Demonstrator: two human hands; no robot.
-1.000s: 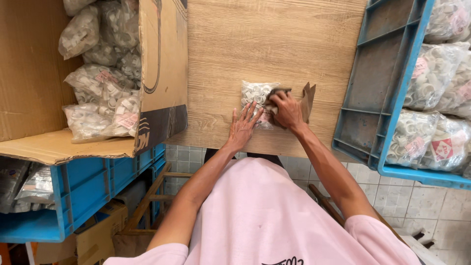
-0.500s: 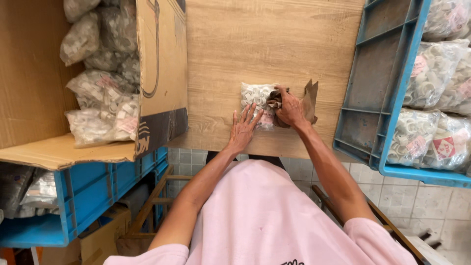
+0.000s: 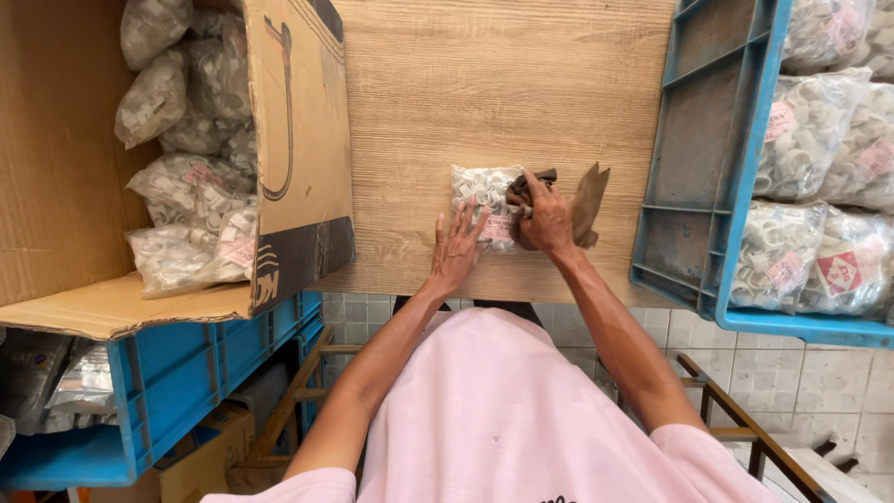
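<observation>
Head view: we see a clear bag of small white fittings (image 3: 484, 197) lying near the worktop (image 3: 503, 93) front edge.
Left hand (image 3: 456, 250): fingers spread flat on the bag.
Right hand (image 3: 548, 222): fingers pinch brown paper (image 3: 589, 197) at the bag's end.
Handling: we judge it lumpy, slippery, fairly light; grip the bunched end.

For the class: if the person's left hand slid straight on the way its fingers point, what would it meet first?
The left hand points up and slightly right, fingertips already on the clear bag of white parts. It would press further onto that bag; beyond it lies bare wooden table.
</observation>
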